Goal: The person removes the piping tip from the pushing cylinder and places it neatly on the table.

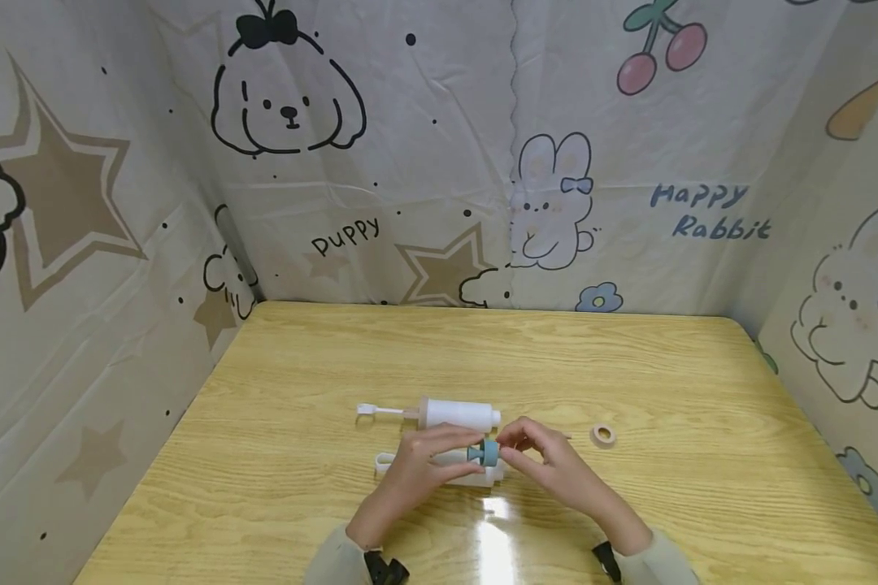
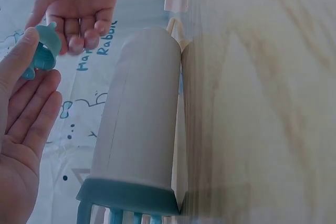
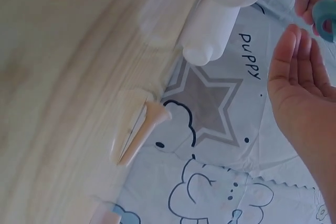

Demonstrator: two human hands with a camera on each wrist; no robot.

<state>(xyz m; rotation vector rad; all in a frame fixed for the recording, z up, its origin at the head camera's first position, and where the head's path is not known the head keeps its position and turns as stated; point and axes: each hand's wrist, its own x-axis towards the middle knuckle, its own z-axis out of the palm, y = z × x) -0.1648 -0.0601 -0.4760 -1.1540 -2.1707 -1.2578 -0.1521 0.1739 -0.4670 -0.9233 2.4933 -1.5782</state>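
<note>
A small teal cap-like piece with a round opening (image 1: 489,452) is between my hands, above the table. My left hand (image 1: 424,459) holds it between thumb and fingers. From the right side, my right hand (image 1: 549,459) pinches its end with thumb and fingertips. In the left wrist view, the teal piece (image 2: 46,48) shows a hollow inside and a little nub. Under my left hand lies a white cylinder (image 1: 479,478), partly covered; its teal slotted collar (image 2: 128,196) shows in the left wrist view. The right wrist view shows only part of the teal piece (image 3: 325,20).
Behind my hands lies another white cylinder (image 1: 459,414) with a beige collar and a white-tipped rod (image 1: 380,409). A beige ring (image 1: 603,436) sits to the right, near a thin beige piece partly behind my right hand. Printed cloth walls (image 1: 424,171) border the wooden table (image 1: 322,349).
</note>
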